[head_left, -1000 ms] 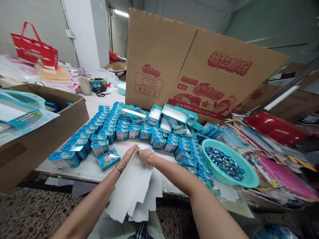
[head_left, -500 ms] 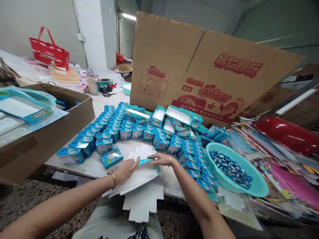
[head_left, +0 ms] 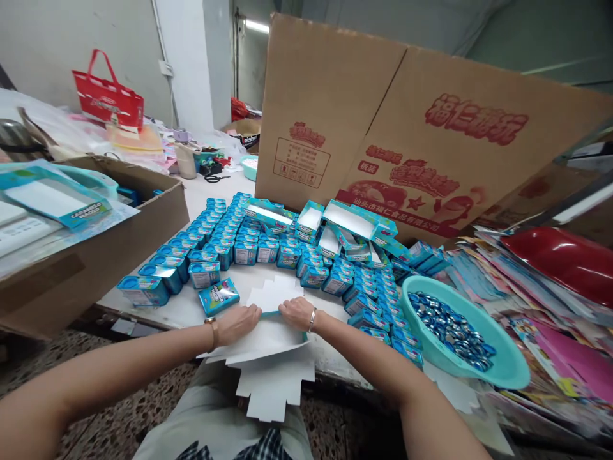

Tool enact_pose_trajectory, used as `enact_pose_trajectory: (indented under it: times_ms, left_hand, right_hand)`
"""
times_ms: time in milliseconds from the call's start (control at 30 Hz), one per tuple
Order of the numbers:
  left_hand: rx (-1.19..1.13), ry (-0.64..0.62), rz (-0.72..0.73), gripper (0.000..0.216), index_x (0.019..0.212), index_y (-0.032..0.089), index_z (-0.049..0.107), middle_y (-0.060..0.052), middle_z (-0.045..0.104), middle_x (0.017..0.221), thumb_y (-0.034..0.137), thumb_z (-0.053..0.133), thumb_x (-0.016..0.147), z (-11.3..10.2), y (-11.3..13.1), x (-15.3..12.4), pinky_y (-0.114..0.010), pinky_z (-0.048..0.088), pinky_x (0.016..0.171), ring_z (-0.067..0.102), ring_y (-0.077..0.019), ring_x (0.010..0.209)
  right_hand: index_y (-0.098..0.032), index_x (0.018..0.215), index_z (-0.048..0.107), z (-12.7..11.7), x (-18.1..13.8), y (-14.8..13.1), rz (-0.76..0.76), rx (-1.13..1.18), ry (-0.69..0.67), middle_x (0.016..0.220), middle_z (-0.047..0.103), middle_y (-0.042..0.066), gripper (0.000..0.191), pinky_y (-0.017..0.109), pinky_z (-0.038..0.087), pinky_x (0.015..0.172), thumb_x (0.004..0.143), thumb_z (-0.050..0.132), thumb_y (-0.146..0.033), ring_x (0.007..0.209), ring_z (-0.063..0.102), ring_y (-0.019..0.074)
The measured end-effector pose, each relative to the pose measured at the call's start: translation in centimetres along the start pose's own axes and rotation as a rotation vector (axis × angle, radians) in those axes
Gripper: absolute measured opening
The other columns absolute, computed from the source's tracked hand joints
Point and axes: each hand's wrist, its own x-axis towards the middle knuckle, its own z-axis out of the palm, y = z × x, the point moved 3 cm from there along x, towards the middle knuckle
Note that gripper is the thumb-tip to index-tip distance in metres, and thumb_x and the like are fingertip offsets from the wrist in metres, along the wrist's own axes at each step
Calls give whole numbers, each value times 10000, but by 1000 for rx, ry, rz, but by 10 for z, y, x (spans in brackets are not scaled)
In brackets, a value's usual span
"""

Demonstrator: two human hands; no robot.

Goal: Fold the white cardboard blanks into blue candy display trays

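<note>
Both hands are low at the near edge of the tabletop (head_left: 178,308), close together. Left hand (head_left: 238,323) and right hand (head_left: 297,313) are each clenched on the flat white cardboard box blank (head_left: 268,336). Their fingers curl over its far edge, and a thin teal printed strip shows between them. That blank sits on top of a loose stack of white cut-out blanks (head_left: 275,384) that hangs off the near edge over the person's lap. One more white die-cut sheet (head_left: 276,292) lies flat just beyond the knuckles.

Just left of the left hand, a small teal candy box (head_left: 219,296) lies on its side, apart from the fingers. Behind it, rows of upright teal boxes (head_left: 216,233) fan across the middle of the tabletop. Open teal-and-white trays (head_left: 352,220) are piled at the far side. They sit against a big brown corrugated carton with red print (head_left: 383,121), which stands along the far edge.

Over by the right edge, a round teal plastic bowl (head_left: 502,377) holds shiny blue-wrapped sweets (head_left: 447,326), with more teal boxes lined up beside its rim. Colourful printed sheets (head_left: 483,271) spill out past it. Off the left edge stands an open brown cardboard box (head_left: 96,255), and a red carrier bag (head_left: 108,99) is far back at the left corner.
</note>
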Motion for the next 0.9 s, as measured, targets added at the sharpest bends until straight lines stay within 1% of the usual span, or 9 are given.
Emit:
enact_pose_trajectory:
  times_ms: [200,367,467,600,667,733,800,833,900]
  left_hand:
    - [-17,-39,8,278,939,146,527,-126,606,843,59,276,859,-3,6,4,-335,442,607,606,-227,682]
    - [-25,9,65,286,1032,140,508,-132,596,899,62,289,865,-6,6,-4,-346,435,634,613,-235,710]
    - [1,30,42,329,1091,134,489,-146,588,946,35,302,839,-2,7,-11,-337,431,614,617,-235,713]
    - [-86,47,26,309,1062,153,518,-132,594,940,50,343,829,1,4,-10,-329,439,624,622,-222,695]
    - [-183,31,23,256,1014,171,550,-111,609,910,89,405,819,-6,2,-6,-328,452,655,626,-218,696]
    - [-262,30,8,220,980,180,577,-98,625,886,123,458,805,-20,-1,-3,-336,466,707,631,-231,752]
    - [-331,149,-34,223,1019,186,583,-109,633,969,184,491,816,-43,-4,-4,-371,460,820,615,-262,912]
    - [-376,268,-67,266,1081,189,567,-120,616,1064,233,510,824,-55,-5,-6,-394,434,897,578,-277,1025]
    - [-524,580,-178,425,1229,206,482,-123,515,1271,342,540,830,-74,-4,-16,-416,348,1024,449,-283,1220]
  right_hand:
    - [-147,1055,497,-1,8,-5,-87,-21,-22,899,655,123,207,314,462,647,908,351,-143,811,652,232]
    - [-189,1093,486,-6,5,-5,-51,-10,-48,912,663,102,231,307,468,659,878,424,-135,811,661,220]
    - [-214,1128,499,-9,6,-6,-25,11,-43,950,664,103,271,324,471,665,863,460,-170,829,660,234]
    - [-176,1034,590,-16,23,-17,18,109,-69,980,666,137,236,343,468,686,844,509,-290,869,651,265]
    - [-167,1014,605,-22,30,-24,26,133,-55,1001,664,140,276,335,464,691,863,477,-359,878,648,261]
    - [-180,1097,577,-26,27,-26,32,169,-23,1038,662,125,325,323,459,706,880,441,-379,895,643,249]
    - [-192,1272,464,-26,13,-20,66,270,19,1090,654,117,422,319,451,733,877,438,-337,917,637,245]
    - [-195,1359,366,-23,3,-15,104,339,35,1109,650,116,509,319,449,746,867,443,-300,925,635,247]
    - [-196,1452,175,-13,-18,-7,225,493,64,1120,650,112,658,322,451,768,843,425,-210,935,633,249]
